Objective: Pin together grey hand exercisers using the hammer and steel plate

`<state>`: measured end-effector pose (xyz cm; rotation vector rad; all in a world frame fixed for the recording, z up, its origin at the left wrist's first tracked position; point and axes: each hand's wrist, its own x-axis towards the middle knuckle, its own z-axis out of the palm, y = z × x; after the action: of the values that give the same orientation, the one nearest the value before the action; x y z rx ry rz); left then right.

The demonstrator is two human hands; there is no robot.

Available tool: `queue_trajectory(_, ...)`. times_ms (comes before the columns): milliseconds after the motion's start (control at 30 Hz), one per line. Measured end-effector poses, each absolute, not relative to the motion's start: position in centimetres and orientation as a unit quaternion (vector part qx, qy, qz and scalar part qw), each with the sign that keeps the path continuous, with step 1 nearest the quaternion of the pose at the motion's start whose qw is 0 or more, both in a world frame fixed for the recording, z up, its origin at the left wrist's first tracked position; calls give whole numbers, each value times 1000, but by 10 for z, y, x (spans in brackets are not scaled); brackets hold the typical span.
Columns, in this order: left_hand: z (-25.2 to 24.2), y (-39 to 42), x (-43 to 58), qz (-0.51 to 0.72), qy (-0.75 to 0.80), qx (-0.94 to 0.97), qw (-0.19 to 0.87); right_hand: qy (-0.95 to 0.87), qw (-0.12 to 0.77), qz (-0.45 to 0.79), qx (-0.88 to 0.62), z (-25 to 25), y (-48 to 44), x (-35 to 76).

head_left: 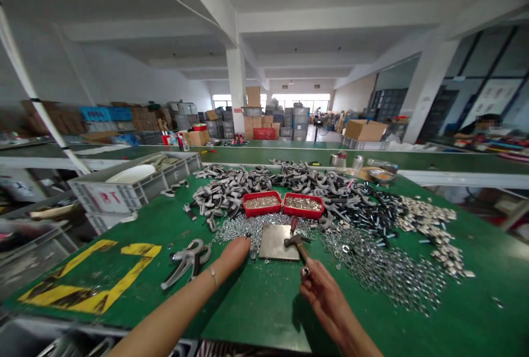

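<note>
My left hand (pixel 236 253) is low over the loose small metal parts (pixel 231 230), left of a square steel plate (pixel 275 238). Its fingers are bent together, and what is in them is hidden. At the plate's right side, my right hand (pixel 324 291) has its fingers curled around a small shiny metal ring (pixel 305 272). A hammer (pixel 294 240) has its head over the plate's right edge, and its wooden handle runs toward my right hand; whether the hand touches it I cannot tell. A red-handled tool (pixel 293 225) is at the plate's top right corner.
Two red trays (pixel 303 215) of small metal pieces stand behind the plate. Grey-and-black clamp-like parts (pixel 231 186) are heaped behind. Metal rings (pixel 380 274) spread to the right, beside black pins (pixel 378 211). A grey-handled tool (pixel 188 260) and yellow tape (pixel 103 296) lie left, near a grey crate (pixel 140 186).
</note>
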<state>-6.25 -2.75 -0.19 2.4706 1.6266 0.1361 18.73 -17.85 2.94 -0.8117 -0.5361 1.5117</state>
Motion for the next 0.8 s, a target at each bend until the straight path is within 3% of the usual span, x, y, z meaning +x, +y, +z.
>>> queue_trajectory(233,6,-53,-69,205,615,738,186,-219,587,689,-365,30,-172,191)
queue_trajectory(433,7,-115,-34,434,483,530,545,-376,483,684,-397,26,-149,177)
queue_trajectory(600,18,-131,-13,462,481,489,562,-439,384,729,-359,30,-132,168)
queue_trajectory(800,25,-127,-10,464,450,436,626,-360,350,804,-317,29,-113,169)
